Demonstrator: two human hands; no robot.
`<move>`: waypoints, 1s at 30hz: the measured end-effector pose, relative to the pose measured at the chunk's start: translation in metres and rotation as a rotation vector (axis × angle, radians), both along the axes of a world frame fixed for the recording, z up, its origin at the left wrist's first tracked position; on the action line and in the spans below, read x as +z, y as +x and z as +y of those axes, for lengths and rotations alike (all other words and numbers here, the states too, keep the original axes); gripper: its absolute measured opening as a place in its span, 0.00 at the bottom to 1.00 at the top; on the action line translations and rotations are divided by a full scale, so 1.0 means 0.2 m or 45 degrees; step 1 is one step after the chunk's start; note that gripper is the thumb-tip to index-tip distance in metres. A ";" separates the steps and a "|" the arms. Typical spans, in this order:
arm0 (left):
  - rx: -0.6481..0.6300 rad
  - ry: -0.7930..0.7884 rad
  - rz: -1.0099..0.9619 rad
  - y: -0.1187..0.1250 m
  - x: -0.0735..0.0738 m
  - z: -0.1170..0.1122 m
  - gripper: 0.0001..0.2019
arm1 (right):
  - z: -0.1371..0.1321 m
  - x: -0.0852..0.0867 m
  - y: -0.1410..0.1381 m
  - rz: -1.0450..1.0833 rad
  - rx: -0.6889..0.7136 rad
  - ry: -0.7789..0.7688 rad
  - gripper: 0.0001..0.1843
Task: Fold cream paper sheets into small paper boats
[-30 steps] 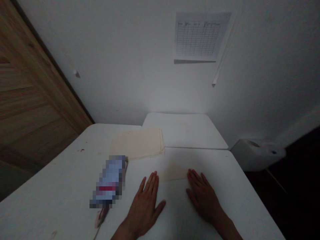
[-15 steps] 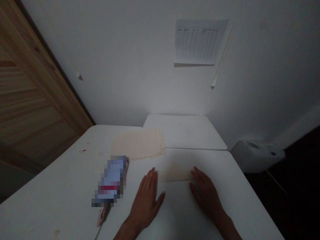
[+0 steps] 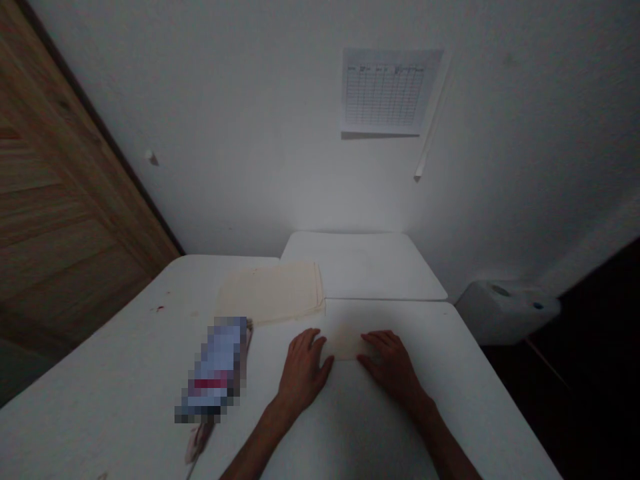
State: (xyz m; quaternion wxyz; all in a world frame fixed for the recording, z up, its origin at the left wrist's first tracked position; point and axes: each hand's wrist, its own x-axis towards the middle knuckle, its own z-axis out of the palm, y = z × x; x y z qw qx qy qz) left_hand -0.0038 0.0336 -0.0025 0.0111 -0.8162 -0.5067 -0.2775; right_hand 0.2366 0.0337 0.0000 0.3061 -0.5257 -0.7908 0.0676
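Observation:
A small, thin beige piece of cloth (image 3: pixel 345 347) lies flat on the white table (image 3: pixel 350 427), between my two hands. My left hand (image 3: pixel 303 367) rests at its left end, fingers bent and thumb apart from them. At the right end is my right hand (image 3: pixel 393 363), palm down, its thumb and fingertips also apart and touching the cloth's edge. The hands hide both ends of the piece. Behind my left hand is a stack of larger beige cloth sheets (image 3: pixel 270 290), their edges slightly uneven.
A phone-like object (image 3: pixel 215 367), pixelated, stands tilted on a pinkish holder (image 3: pixel 197 440) with a cable, left of my hands. A white board (image 3: pixel 365 263) adjoins the table's back. A printed chart (image 3: pixel 383 93) hangs on the wall. A white container (image 3: pixel 505 310) stands right of the table.
Both hands have moved toward each other over the beige piece, leaving less of it visible. Their fingers are more bent than before. The view has shifted slightly.

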 end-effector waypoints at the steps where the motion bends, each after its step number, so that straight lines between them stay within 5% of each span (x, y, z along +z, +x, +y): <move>1: 0.000 0.005 -0.011 0.00 0.00 0.00 0.14 | 0.00 0.00 0.00 0.014 0.001 -0.010 0.18; 23: -0.069 -0.023 -0.248 -0.03 -0.01 -0.01 0.18 | 0.03 -0.04 0.03 0.345 0.063 0.044 0.16; 30: -0.084 0.003 -0.366 -0.03 0.02 -0.01 0.06 | 0.03 -0.04 0.04 0.338 0.080 0.201 0.08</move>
